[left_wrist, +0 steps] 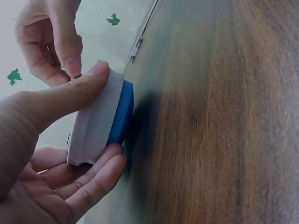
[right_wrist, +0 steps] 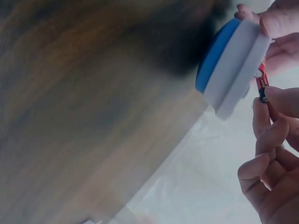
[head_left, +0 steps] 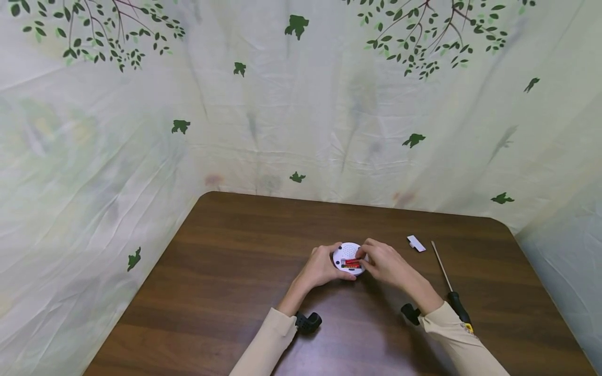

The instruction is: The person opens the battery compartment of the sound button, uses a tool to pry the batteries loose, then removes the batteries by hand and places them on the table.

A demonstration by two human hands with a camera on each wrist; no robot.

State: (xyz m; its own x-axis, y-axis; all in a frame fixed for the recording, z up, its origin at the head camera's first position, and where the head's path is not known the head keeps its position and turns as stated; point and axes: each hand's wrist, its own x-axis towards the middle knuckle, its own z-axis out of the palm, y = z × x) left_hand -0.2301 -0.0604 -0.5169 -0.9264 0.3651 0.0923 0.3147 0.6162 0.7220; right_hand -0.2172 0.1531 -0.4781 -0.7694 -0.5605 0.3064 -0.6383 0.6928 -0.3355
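My left hand (head_left: 322, 267) grips a round white device (head_left: 347, 250) by its rim, thumb on one side and fingers on the other. Small speaker holes dot its white back, which faces up in the head view; its other side is blue (left_wrist: 122, 112) in the left wrist view. Red batteries (head_left: 350, 262) show at the battery compartment in the back. Between thumb and fingertips my right hand (head_left: 386, 263) pinches the end of a red and black battery (right_wrist: 262, 83), held tilted at the compartment side of the device.
A small white battery cover (head_left: 416, 243) lies on the brown wooden table (head_left: 235, 271), right of the hands. Beside it is a screwdriver (head_left: 453, 300) with a dark handle, partly under the right forearm. A leaf-patterned curtain (head_left: 329, 104) hangs behind the table's far edge.
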